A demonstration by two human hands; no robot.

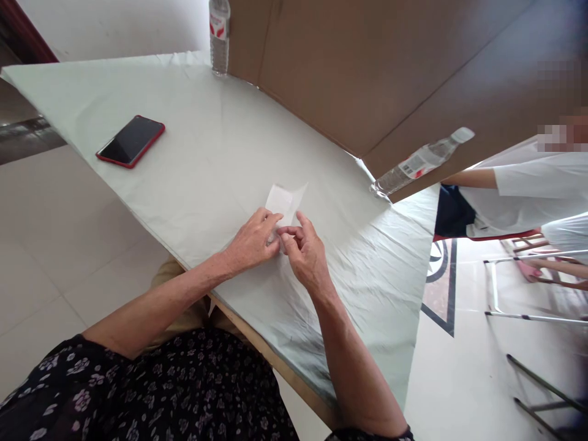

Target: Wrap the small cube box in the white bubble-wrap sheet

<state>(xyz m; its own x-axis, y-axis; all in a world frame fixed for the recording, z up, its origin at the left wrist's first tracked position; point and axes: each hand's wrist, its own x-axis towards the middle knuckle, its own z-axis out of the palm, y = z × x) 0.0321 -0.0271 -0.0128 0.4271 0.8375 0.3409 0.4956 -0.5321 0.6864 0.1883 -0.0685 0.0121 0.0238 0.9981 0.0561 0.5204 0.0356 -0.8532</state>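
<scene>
I am looking down on a table with a pale green cloth [193,147], which is stretching across the middle of the frame. A large brown cardboard panel [349,73] is standing along its far side, filling the upper right. At the right edge, a person in a white shirt [542,184] is showing beyond the panel. Two clear plastic bottles with red-and-white labels are standing against the panel: one [219,40] at top centre, the other [420,164] right of centre, appearing tilted.

Near the centre, the left hand [258,241] is grasping the folded white paper [279,201] between bent fingers and thumb. The right hand [307,252] is meeting it from the right, its thumb and curled index finger pinching the near edge. A black-screened phone in a red case [131,141] is lying at upper left. The paper is resting low over the cloth, its two flaps spreading away from the fingers.
</scene>
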